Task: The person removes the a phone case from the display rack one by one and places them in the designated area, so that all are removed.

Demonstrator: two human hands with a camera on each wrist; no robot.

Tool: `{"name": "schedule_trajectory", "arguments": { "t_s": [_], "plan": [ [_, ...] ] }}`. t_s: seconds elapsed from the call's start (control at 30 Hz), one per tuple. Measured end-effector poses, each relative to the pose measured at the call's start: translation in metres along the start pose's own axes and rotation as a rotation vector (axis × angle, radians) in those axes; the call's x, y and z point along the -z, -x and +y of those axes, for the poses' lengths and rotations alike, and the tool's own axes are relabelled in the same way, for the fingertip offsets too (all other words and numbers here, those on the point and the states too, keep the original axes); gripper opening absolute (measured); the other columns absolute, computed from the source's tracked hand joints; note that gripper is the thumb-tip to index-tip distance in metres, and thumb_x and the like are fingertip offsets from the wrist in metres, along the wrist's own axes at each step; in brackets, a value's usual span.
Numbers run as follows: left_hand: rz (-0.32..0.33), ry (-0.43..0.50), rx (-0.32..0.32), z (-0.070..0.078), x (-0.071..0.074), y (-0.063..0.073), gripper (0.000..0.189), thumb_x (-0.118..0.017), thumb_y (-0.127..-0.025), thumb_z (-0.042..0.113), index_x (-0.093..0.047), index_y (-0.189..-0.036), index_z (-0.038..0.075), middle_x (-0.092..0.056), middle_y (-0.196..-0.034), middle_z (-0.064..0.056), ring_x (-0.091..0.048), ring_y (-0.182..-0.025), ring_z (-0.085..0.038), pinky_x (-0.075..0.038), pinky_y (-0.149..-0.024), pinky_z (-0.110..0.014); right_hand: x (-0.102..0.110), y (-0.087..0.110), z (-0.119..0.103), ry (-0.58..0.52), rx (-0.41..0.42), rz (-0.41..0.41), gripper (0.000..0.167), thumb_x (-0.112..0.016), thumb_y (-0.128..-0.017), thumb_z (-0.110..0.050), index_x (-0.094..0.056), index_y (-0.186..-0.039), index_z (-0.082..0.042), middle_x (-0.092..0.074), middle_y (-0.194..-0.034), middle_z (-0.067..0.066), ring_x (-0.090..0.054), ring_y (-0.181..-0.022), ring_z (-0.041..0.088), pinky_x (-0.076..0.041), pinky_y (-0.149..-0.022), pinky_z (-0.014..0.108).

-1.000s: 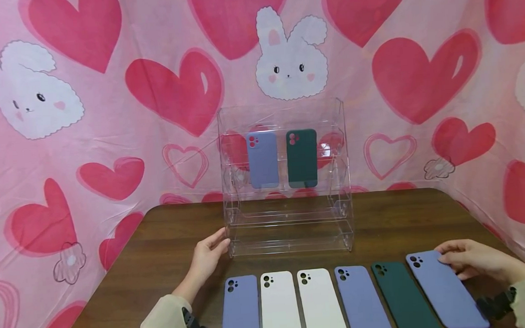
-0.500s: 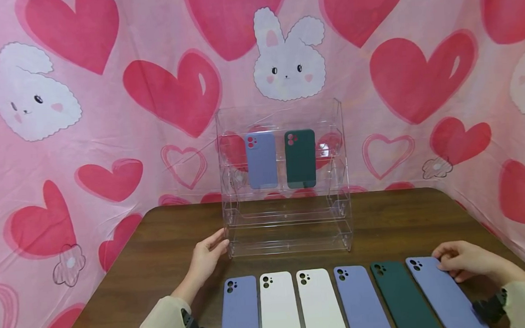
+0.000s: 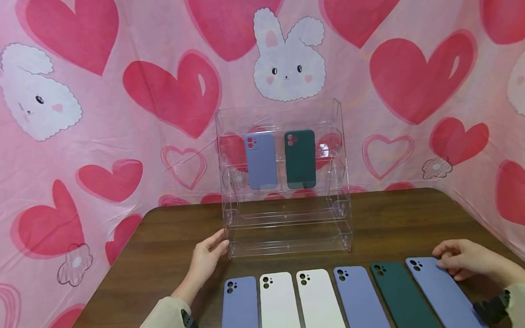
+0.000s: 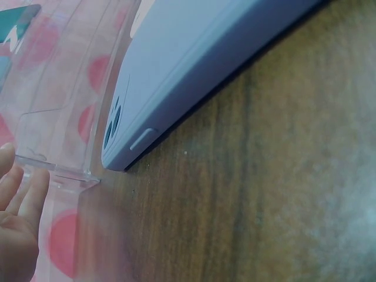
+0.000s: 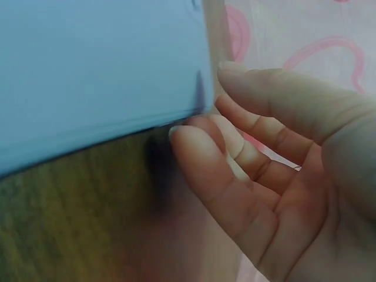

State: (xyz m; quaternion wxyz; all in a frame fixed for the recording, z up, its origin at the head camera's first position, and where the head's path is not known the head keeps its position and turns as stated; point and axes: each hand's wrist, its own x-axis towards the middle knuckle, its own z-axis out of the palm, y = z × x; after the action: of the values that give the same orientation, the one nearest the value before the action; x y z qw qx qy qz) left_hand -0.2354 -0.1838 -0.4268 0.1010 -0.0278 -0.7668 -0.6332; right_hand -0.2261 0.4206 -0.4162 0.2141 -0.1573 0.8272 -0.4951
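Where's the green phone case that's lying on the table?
In the head view, the green phone case lies right of centre on the table, between two lavender cases.

Left hand [image 3: 207,253] well in from worktop [image 3: 139,282] left edge, fingers extended. Right hand [image 3: 470,259] near right edge, fingers bent, thumb apart. Forearms angle inward.
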Motion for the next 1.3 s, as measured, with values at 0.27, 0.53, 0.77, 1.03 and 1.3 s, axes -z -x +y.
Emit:
{"name": "schedule_trajectory", "arguments": {
  "t_s": [0.27,0.53,0.77,1.03,1.3],
  "plan": [
    [0.002,-0.002,0.012,0.003,0.000,0.001,0.041,-0.059,-0.088,0.001,-0.051,-0.128,-0.004,-0.052,-0.127,-0.018,-0.054,-0.109,-0.030,-0.052,-0.080,-0.029,0.004,-0.003,-0.021,0.010,0.010,0.064,0.039,-0.053,-0.093,-0.009,-0.036,-0.110,0.022,-0.056,-0.087,0.008,-0.056,-0.070,0.022,-0.056,-0.060,0.037],
    [0.004,-0.012,-0.004,0.003,0.000,0.002,0.041,-0.060,-0.088,0.003,-0.051,-0.128,-0.004,-0.052,-0.126,-0.020,-0.055,-0.108,-0.031,-0.052,-0.080,-0.031,0.010,-0.012,-0.050,0.075,0.107,0.134,0.017,-0.055,-0.092,-0.009,-0.055,-0.108,-0.003,-0.056,-0.083,0.014,-0.059,-0.069,0.027,-0.056,-0.062,0.040],
    [-0.002,0.006,-0.012,0.004,-0.001,0.002,0.041,-0.059,-0.088,0.002,-0.050,-0.128,-0.005,-0.051,-0.126,-0.021,-0.053,-0.110,-0.032,-0.051,-0.081,-0.030,0.012,-0.020,-0.084,0.129,0.156,0.208,0.016,-0.056,-0.092,-0.010,-0.056,-0.108,-0.013,-0.056,-0.083,0.018,-0.060,-0.069,0.028,-0.056,-0.063,0.042],
    [-0.002,0.016,-0.015,0.003,-0.002,0.001,0.041,-0.060,-0.088,0.001,-0.051,-0.127,-0.006,-0.052,-0.125,-0.022,-0.054,-0.110,-0.032,-0.051,-0.080,-0.030,0.004,-0.034,-0.126,0.187,0.187,0.360,0.038,-0.061,-0.090,-0.015,-0.047,-0.117,0.007,-0.059,-0.086,0.011,-0.060,-0.071,0.024,-0.057,-0.064,0.038],
    [0.006,0.011,-0.014,0.001,-0.001,0.000,0.040,-0.060,-0.088,0.000,-0.052,-0.127,-0.005,-0.053,-0.125,-0.021,-0.055,-0.108,-0.032,-0.052,-0.080,-0.031,-0.001,-0.052,-0.163,0.212,0.228,0.414,0.042,-0.062,-0.090,-0.019,-0.046,-0.121,0.005,-0.058,-0.091,0.012,-0.062,-0.074,0.019,-0.057,-0.065,0.036]
  ]
}}
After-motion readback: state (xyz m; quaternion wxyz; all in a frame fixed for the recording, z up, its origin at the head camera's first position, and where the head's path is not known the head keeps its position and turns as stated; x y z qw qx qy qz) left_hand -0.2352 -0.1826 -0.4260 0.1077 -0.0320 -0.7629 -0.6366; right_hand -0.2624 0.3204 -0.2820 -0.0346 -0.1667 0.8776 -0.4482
